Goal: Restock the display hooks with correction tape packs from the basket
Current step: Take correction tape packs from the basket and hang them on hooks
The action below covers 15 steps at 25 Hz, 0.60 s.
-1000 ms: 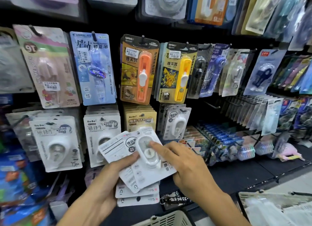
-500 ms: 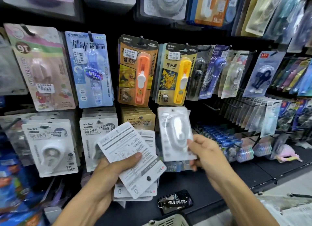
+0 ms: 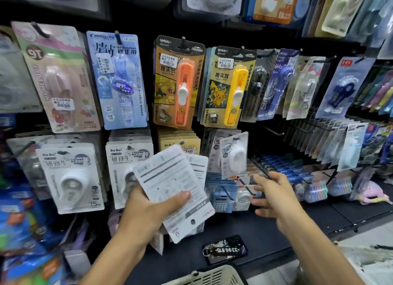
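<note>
Left hand (image 3: 146,210) grips packs (image 3: 170,184), long axis upright; right hand (image 3: 274,195) spread, empty, just right; hooked pack (image 3: 234,155) above.

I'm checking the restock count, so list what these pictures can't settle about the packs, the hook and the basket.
- How many packs the left hand holds: head view, the top pack covers the stack.
- Whether the white pack is fully on its hook: head view, motion blur.
- What is in the basket: head view, cut off by the bottom edge.
- Print on the held packs: blurred.
</note>
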Motion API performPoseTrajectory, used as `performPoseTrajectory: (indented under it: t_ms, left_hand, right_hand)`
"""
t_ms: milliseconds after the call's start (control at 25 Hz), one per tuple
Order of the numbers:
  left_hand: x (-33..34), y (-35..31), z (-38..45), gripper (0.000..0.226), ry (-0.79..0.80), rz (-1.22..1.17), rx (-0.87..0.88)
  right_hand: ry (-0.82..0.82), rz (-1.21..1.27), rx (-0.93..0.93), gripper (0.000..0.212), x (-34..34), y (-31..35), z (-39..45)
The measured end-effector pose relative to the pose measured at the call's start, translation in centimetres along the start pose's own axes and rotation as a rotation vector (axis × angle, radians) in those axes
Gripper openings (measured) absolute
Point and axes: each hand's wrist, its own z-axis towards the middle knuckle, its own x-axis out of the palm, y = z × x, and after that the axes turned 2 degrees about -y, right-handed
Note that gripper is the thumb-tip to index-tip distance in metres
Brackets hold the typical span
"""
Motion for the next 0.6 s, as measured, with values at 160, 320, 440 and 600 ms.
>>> performPoseTrajectory:
  t_ms: [160,320,440,600]
  left_hand:
    - [-0.1,-0.2,0.2,0.059,0.163,0.875,0.924]
    - [-0.2,0.5,0.1,0.069,0.254,1.122,1.202]
    - [-0.1,0.8,-0.3,0.084,0.135,1.185,1.198]
    - [-0.3,0.8,-0.9,0.092,-0.298,0.814,0.562]
  right_hand:
    - [0.788,0.112,0.25,0.082,2.7,-1.4,-2.9]
    - [0.874,0.375,0.225,0.064,4.0,-2.4,-4.5]
    - [0.853,0.431,0.144,0.058,4.8,-2.9,-4.9]
    - [0.692,0.532,-0.03,0.048,5.7,-2.1,-5.5]
